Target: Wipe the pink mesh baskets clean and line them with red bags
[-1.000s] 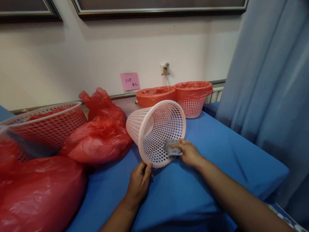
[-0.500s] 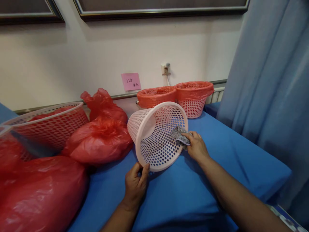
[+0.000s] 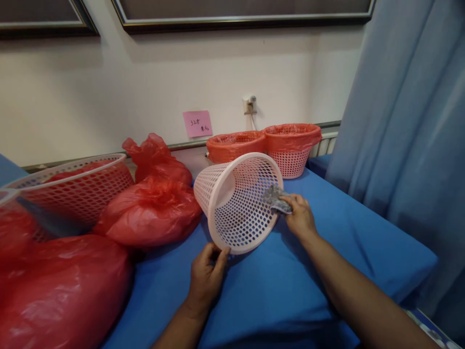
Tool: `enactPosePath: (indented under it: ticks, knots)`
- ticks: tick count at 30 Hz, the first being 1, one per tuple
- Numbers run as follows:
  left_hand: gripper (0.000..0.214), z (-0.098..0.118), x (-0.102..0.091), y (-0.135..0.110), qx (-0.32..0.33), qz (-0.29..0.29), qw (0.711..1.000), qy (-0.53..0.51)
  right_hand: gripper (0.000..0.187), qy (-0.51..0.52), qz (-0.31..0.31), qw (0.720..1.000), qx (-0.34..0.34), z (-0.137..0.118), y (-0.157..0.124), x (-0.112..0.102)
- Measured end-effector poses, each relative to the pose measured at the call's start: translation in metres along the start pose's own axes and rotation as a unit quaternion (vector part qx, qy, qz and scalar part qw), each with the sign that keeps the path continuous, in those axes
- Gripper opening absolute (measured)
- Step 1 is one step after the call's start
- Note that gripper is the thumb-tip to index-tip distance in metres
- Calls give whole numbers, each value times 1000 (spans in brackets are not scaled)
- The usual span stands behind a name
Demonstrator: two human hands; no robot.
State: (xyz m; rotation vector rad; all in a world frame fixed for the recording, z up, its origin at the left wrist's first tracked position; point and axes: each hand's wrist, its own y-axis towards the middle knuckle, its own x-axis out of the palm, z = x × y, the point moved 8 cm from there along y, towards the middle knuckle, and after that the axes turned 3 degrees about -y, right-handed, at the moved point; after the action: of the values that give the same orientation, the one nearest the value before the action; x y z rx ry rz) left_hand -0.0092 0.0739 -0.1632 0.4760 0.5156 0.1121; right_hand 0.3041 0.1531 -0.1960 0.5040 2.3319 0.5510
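Observation:
A pale pink perforated plastic wastebasket (image 3: 219, 201) lies tilted on its side on the blue-covered table (image 3: 254, 300), its mouth facing me. My left hand (image 3: 207, 274) pinches the lower edge of its rim between thumb and fingers. My right hand (image 3: 300, 215) is closed on a crumpled grey cloth (image 3: 274, 198), which lies against the right side of the rim and the inner wall. The fingers under the cloth are partly hidden.
Two baskets with red liners, a left one (image 3: 236, 145) and a right one (image 3: 290, 150), stand behind. Full red plastic bags (image 3: 148, 213) and a large basket (image 3: 83, 189) crowd the left. A pink note (image 3: 198, 123) and a socket (image 3: 250, 105) are on the wall; a blue curtain (image 3: 399, 121) hangs right.
The wastebasket has turned and shifted slightly right, with my left hand moving along at its rim. My right hand and the cloth have moved a little up and right.

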Motion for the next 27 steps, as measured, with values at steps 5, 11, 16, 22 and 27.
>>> enactPosePath:
  ticks: [5,11,16,22,27]
  knots:
    - [33,0,4,1,-12,-11,1000,-8,50,-32,-105,993,-38,-15,-12,21]
    - [30,-16,44,-3,-65,-190,980,-1,43,230,-310,908,-165,-84,-63,70]
    - [33,-9,21,-1,-36,-95,995,5,53,102,-176,974,-103,-53,-36,52]
    - [38,3,-9,0,-12,38,999,-10,54,-17,-32,999,-7,-6,-5,9]
    - [31,-8,26,1,-25,-98,995,-11,51,50,-217,970,-101,-51,-36,47]
